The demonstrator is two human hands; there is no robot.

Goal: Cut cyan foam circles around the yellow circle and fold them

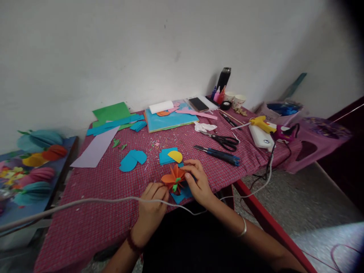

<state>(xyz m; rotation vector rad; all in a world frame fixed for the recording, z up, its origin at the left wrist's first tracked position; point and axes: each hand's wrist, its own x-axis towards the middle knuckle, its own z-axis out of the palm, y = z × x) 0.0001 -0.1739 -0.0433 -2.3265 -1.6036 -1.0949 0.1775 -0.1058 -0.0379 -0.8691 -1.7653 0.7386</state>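
Note:
An orange paper pumpkin (170, 178) with fanned folds and a curled green paper stem (176, 184) sits between my hands near the table's front edge. My left hand (153, 199) has its fingers curled, gripping the left side of it. On the other side, the thumb and fingers of my right hand (200, 182) pinch its right folds. Blue paper (182, 195) lies under it, partly covered. Just beyond are a stack of blue paper pieces (164, 156) and a folded yellow paper piece (175, 156). Blue paper rounds (129, 161) lie farther left.
Black scissors (224, 142) and a blue-black cutter knife (217, 153) lie to the right. A yellow glue gun (261, 123) rests on a white box (260, 138). A white cable (99, 200) crosses before my left wrist. Finished paper pumpkins (41, 141) fill a blue side table.

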